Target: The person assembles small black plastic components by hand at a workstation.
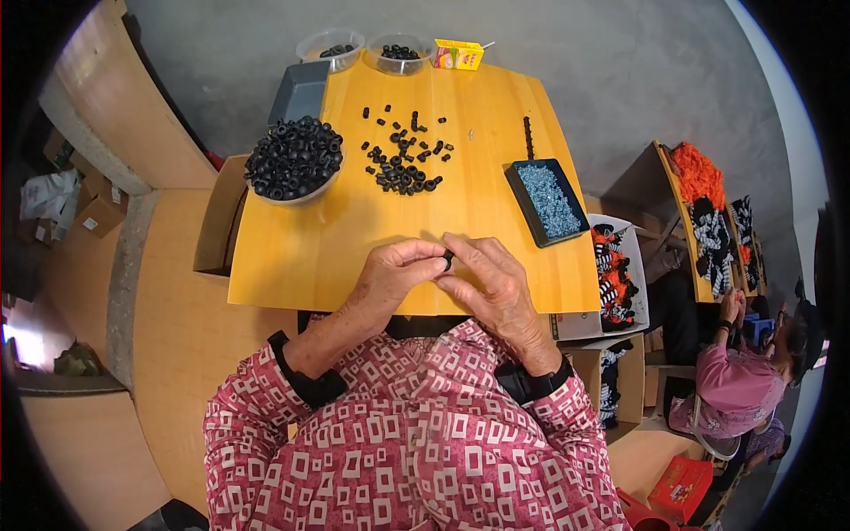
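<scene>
Close to the near edge of the table, my left hand and my right hand meet fingertip to fingertip. Both are closed on a small round black part, mostly hidden by the fingers. Beyond them, loose black parts lie scattered over the yellow wooden table; some are ring-shaped, others short and knobbed. To the left stands a bowl heaped with similar black pieces. On the right, a dark tray holds many small bluish, shiny pieces.
At the far edge sit two clear tubs, a grey bin and a yellow drink carton. A white box of striped and orange pieces adjoins the right side. Another person sits at a bench farther right.
</scene>
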### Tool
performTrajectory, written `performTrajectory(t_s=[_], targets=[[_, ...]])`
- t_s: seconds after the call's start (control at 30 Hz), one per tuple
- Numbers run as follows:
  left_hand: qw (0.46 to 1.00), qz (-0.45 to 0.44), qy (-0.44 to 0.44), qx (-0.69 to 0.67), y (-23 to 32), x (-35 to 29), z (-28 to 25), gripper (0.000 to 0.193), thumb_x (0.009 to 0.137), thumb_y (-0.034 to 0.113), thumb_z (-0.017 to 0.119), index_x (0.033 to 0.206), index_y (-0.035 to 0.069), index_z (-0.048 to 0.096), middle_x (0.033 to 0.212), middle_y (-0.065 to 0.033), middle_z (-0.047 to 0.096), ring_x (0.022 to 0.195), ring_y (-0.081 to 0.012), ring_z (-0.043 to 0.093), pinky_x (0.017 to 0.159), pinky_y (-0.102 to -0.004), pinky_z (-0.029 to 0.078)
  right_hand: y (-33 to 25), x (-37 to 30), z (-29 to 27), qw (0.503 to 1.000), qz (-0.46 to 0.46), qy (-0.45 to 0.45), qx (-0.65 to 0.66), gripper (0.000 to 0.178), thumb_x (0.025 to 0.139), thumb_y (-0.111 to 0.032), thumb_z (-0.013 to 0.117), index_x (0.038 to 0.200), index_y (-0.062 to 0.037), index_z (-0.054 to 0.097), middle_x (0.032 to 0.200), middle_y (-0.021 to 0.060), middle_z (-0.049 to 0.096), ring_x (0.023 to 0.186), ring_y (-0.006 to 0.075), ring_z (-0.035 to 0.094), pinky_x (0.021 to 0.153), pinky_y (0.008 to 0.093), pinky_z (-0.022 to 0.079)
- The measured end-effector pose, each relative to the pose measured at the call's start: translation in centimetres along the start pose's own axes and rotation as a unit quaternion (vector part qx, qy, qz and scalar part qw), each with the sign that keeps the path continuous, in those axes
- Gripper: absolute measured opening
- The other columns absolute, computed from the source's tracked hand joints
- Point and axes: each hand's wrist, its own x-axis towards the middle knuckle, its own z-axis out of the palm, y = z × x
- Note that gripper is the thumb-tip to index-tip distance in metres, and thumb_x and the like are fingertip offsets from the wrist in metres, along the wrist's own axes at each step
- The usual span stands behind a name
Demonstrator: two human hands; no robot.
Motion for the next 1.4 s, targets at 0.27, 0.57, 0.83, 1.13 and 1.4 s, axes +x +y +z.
performTrajectory(t_s=[0.27,0.57,0.83,1.13,1.4], targets=[[0.999,0.009,-0.009,0.052,0.1,0.0,-0.1,0.027,0.093,0.016,0.063,0.111,-0.003,0.066,0.104,-0.0051,0.066,0.100,-0.0115,0.059,0.089,-0.0258,0.047,0.5,0.0,0.5,0.995,-0.062,0.020,-0.081,0.039,0.077,-0.010,0.077,0.111,0.0016,0.063,0.096,0.0132,0.067,0.085,0.0292,0.065,0.076,0.0374,0.053],[0.998,0.009,-0.055,0.021,0.5,0.1,-0.4,0.024,0.094,0.017,0.061,0.108,-0.002,0.066,0.102,-0.0037,0.065,0.097,-0.0098,0.058,0.087,-0.0251,0.046,-0.2,0.2,0.6,0.993,-0.055,0.026,-0.102,0.043,0.076,-0.013,0.079,0.113,0.0001,0.063,0.090,0.0116,0.064,0.083,0.0272,0.064,0.075,0.0372,0.052],[0.999,0.016,-0.035,0.028,-0.1,0.3,0.0,0.027,0.094,0.021,0.062,0.108,-0.002,0.066,0.099,-0.0024,0.065,0.094,-0.0089,0.058,0.086,-0.0246,0.046,0.6,0.3,0.3,0.991,-0.081,0.036,-0.098,0.041,0.075,-0.015,0.079,0.110,-0.0001,0.063,0.092,0.0119,0.063,0.082,0.0275,0.063,0.073,0.0366,0.051],[0.992,0.001,-0.063,0.110,0.7,0.2,-0.3,0.028,0.093,0.021,0.062,0.104,-0.004,0.069,0.094,-0.0028,0.065,0.089,-0.0092,0.058,0.080,-0.0243,0.046,0.3,0.1,-0.1,0.982,-0.102,0.037,-0.152,0.030,0.076,-0.014,0.078,0.097,0.0011,0.062,0.081,0.0111,0.059,0.074,0.0277,0.061,0.066,0.0373,0.049],[0.992,0.025,-0.026,0.125,0.8,-0.3,0.2,0.025,0.092,0.018,0.063,0.103,-0.004,0.069,0.091,-0.0038,0.066,0.087,-0.0095,0.059,0.079,-0.0248,0.047,-0.5,-0.4,0.2,0.981,-0.094,0.022,-0.168,0.029,0.078,-0.011,0.076,0.099,0.0018,0.061,0.081,0.0117,0.056,0.073,0.0280,0.058,0.067,0.0379,0.048]])
